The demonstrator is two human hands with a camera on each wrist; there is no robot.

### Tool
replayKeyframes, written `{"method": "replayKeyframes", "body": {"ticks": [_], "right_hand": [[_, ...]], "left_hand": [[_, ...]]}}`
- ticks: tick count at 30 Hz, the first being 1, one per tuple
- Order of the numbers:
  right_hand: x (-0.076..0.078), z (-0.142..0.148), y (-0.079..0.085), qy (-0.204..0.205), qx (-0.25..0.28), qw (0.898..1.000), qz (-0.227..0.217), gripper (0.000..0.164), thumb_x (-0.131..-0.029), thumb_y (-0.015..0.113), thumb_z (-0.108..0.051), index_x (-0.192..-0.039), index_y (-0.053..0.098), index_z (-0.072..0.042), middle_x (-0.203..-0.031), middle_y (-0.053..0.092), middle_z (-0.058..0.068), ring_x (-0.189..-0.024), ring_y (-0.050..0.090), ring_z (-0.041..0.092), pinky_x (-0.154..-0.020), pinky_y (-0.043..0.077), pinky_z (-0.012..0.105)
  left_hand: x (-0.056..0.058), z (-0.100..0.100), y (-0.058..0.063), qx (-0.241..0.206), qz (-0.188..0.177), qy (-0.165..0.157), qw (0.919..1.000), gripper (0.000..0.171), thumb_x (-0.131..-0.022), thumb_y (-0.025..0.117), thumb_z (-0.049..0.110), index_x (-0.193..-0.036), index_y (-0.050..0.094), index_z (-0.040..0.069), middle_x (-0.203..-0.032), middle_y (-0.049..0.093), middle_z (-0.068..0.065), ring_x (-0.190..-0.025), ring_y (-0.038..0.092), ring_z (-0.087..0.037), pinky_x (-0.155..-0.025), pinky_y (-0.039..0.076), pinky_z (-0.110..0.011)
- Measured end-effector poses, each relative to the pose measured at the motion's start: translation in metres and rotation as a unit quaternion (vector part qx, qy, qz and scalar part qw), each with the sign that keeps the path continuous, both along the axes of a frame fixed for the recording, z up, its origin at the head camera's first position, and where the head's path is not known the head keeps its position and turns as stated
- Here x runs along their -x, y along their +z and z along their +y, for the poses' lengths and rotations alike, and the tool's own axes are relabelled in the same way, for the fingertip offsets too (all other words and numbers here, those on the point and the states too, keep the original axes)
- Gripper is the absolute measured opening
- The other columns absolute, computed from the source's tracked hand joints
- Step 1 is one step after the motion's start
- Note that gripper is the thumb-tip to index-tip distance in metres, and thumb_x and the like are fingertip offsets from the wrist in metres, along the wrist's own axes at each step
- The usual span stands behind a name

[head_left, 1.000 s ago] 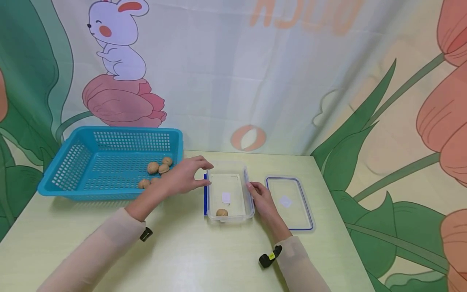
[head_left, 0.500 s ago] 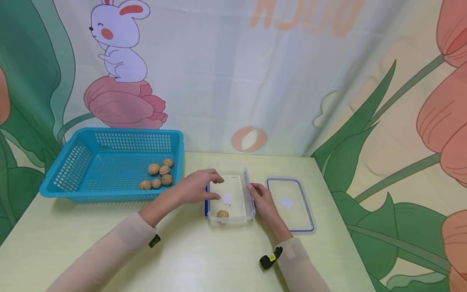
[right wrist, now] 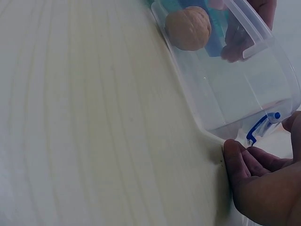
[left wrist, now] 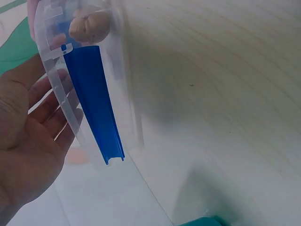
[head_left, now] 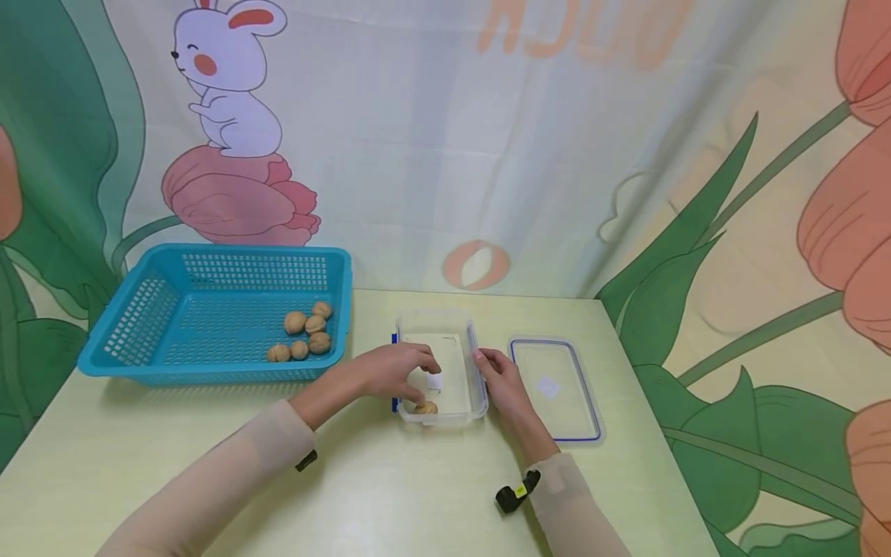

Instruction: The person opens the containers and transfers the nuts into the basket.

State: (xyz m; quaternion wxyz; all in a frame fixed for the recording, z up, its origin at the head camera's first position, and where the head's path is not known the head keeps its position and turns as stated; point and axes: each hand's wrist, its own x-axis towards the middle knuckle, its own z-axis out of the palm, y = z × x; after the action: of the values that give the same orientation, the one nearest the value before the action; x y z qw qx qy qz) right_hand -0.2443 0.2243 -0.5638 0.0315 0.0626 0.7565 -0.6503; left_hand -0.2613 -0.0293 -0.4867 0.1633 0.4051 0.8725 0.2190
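Observation:
A clear plastic food container (head_left: 455, 418) with blue latches stands without its lid at mid-table. In its near left corner lies a walnut (head_left: 427, 408), also visible through the wall in the right wrist view. My left hand (head_left: 393, 371) reaches over the left rim, fingers and thumb spread apart with nothing between them. The thumb tip overlaps the walnut in the head view. In the left wrist view, the fingers show through the wall beside a blue latch flap (left wrist: 94, 99). My right hand (head_left: 503, 387) grips the container's right side, thumb at the rim and fingers low outside.
On the left sits a blue perforated basket (head_left: 209, 377) with several walnuts (head_left: 295, 322) at its right end. The container's clear lid (head_left: 564, 402), edged with a blue seal, lies flat to the right. A printed curtain (head_left: 390, 155) hangs behind the table (head_left: 390, 495).
My left hand has moved right and towards me, from beside the basket to over the container near the walnut. The right hand has stayed at the container's side.

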Motion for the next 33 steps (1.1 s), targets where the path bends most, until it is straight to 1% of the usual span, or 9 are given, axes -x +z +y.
{"method": "replayKeyframes", "body": {"ticks": [4, 7, 11, 12, 15, 20, 25, 29, 33], "right_hand": [[-0.001, -0.001, 0.001, -0.002, -0.005, 1.000, 0.002, 0.053, -0.108, 0.063, -0.039, -0.141, 0.060, 0.002, -0.139, 0.064, 0.023, -0.127, 0.059, 0.031, -0.111, 0.046, 0.048], [-0.001, -0.001, 0.002, -0.002, -0.004, 1.000, -0.001, 0.053, -0.108, 0.063, -0.040, -0.141, 0.060, 0.002, -0.138, 0.064, 0.022, -0.126, 0.059, 0.031, -0.111, 0.047, 0.048], [-0.002, -0.001, 0.003, -0.001, -0.008, 1.000, 0.001, 0.055, -0.108, 0.062, -0.041, -0.142, 0.060, 0.002, -0.138, 0.064, 0.022, -0.126, 0.059, 0.030, -0.110, 0.048, 0.047], [-0.003, -0.001, 0.007, 0.002, -0.009, 1.000, 0.000, 0.053, -0.109, 0.061, -0.039, -0.142, 0.059, 0.003, -0.138, 0.064, 0.023, -0.127, 0.059, 0.031, -0.109, 0.048, 0.047], [-0.002, 0.000, 0.007, 0.007, -0.009, 1.000, 0.000, 0.054, -0.109, 0.061, -0.040, -0.143, 0.059, 0.003, -0.140, 0.064, 0.023, -0.128, 0.058, 0.031, -0.110, 0.048, 0.047], [0.001, 0.003, 0.001, 0.005, -0.004, 1.000, -0.001, 0.055, -0.107, 0.063, -0.045, -0.142, 0.061, -0.001, -0.139, 0.065, 0.020, -0.127, 0.059, 0.030, -0.110, 0.048, 0.048], [0.000, 0.002, 0.001, 0.000, -0.006, 1.000, -0.003, 0.054, -0.107, 0.063, -0.043, -0.141, 0.061, -0.001, -0.138, 0.065, 0.020, -0.126, 0.060, 0.029, -0.109, 0.049, 0.047], [0.000, 0.001, 0.000, 0.001, -0.003, 1.000, -0.005, 0.056, -0.107, 0.064, -0.044, -0.141, 0.060, 0.000, -0.138, 0.065, 0.021, -0.125, 0.060, 0.029, -0.108, 0.049, 0.045], [0.000, 0.000, -0.001, 0.001, -0.001, 1.000, -0.005, 0.056, -0.107, 0.063, -0.044, -0.142, 0.060, 0.000, -0.139, 0.065, 0.022, -0.126, 0.060, 0.029, -0.108, 0.049, 0.043]], "left_hand": [[0.001, 0.004, -0.002, 0.028, -0.018, -0.002, 0.9995, 0.047, -0.091, 0.087, 0.031, -0.131, 0.074, 0.009, -0.126, 0.069, 0.000, -0.122, 0.065, -0.026, -0.106, 0.054, -0.042], [0.000, 0.006, -0.003, 0.041, -0.017, -0.006, 0.9990, 0.045, -0.092, 0.086, 0.033, -0.129, 0.074, 0.010, -0.124, 0.070, 0.000, -0.121, 0.066, -0.026, -0.105, 0.054, -0.042], [0.000, 0.011, -0.007, 0.049, -0.003, -0.019, 0.9986, 0.041, -0.093, 0.085, 0.032, -0.127, 0.076, 0.011, -0.123, 0.072, 0.000, -0.119, 0.067, -0.023, -0.105, 0.054, -0.040], [0.000, 0.012, -0.007, 0.050, 0.002, -0.024, 0.9985, 0.040, -0.093, 0.085, 0.031, -0.126, 0.077, 0.011, -0.122, 0.072, 0.001, -0.119, 0.067, -0.022, -0.105, 0.054, -0.040], [0.000, 0.014, -0.010, 0.053, 0.018, -0.034, 0.9978, 0.035, -0.092, 0.085, 0.030, -0.123, 0.078, 0.015, -0.121, 0.073, 0.005, -0.118, 0.068, -0.018, -0.104, 0.055, -0.037], [-0.002, 0.014, -0.012, 0.039, 0.045, -0.051, 0.9969, 0.028, -0.091, 0.086, 0.026, -0.118, 0.080, 0.019, -0.117, 0.075, 0.007, -0.114, 0.069, -0.015, -0.102, 0.055, -0.036], [-0.003, 0.013, -0.013, 0.028, 0.049, -0.055, 0.9969, 0.026, -0.090, 0.086, 0.024, -0.115, 0.080, 0.019, -0.114, 0.076, 0.006, -0.111, 0.070, -0.015, -0.100, 0.056, -0.035], [-0.002, 0.012, -0.016, 0.022, 0.049, -0.048, 0.9974, 0.027, -0.090, 0.086, 0.023, -0.116, 0.080, 0.018, -0.115, 0.075, 0.006, -0.112, 0.069, -0.015, -0.100, 0.056, -0.035], [-0.001, 0.011, -0.020, 0.007, 0.046, -0.031, 0.9984, 0.029, -0.091, 0.084, 0.023, -0.119, 0.079, 0.018, -0.117, 0.074, 0.006, -0.114, 0.068, -0.015, -0.102, 0.055, -0.036]]}}
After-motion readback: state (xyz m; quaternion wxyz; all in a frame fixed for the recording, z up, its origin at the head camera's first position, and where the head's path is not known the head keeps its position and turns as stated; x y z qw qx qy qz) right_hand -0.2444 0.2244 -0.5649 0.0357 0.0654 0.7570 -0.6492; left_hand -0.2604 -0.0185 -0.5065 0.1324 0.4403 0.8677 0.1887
